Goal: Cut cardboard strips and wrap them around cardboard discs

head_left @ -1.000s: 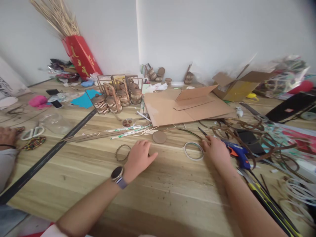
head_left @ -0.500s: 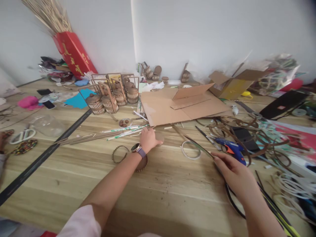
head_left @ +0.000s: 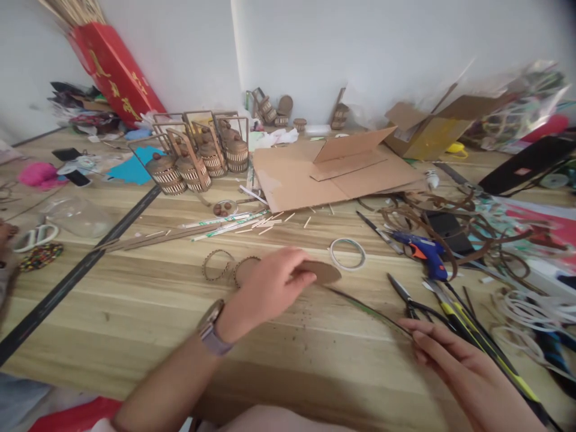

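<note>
A flat brown cardboard disc (head_left: 324,272) is pinched in my left hand (head_left: 274,285), lifted off the table. My right hand (head_left: 459,354) holds a thin dark strip (head_left: 366,308) between thumb and fingers; its far end reaches close to the disc, and whether the two touch I cannot tell. Partly behind my left hand lies a round brown piece with a beaded rim (head_left: 245,270), with a thin braided ring (head_left: 216,265) beside it. A roll of white tape (head_left: 348,254) lies beyond the strip.
Black-handled scissors (head_left: 407,297), yellow-and-black cutters (head_left: 468,324) and a blue glue gun (head_left: 423,252) lie at right. Small lidded baskets (head_left: 195,171) and cardboard sheets (head_left: 288,180) stand farther back. Part of another person's hand (head_left: 6,231) shows at the left edge.
My left hand has picked up the cardboard disc from near the thin sticks and brought it nearer and to the right. My right hand has moved slightly nearer with the strip.
</note>
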`<action>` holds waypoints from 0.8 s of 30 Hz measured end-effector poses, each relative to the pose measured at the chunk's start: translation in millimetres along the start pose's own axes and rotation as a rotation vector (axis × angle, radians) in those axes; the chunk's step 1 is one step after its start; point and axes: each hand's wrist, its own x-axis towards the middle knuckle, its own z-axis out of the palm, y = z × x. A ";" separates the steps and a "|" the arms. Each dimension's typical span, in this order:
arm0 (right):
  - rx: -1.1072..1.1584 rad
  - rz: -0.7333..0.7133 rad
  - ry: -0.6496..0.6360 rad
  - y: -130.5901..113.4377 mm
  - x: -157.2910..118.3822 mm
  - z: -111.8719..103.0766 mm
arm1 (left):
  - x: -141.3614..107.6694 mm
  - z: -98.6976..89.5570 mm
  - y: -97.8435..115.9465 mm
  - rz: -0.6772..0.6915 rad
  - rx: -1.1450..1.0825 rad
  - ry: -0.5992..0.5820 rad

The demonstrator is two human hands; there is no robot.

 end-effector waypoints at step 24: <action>-0.135 0.002 -0.273 -0.2 3.9 8.9 | -15.5 60.2 -5.5 0.051 0.073 -0.320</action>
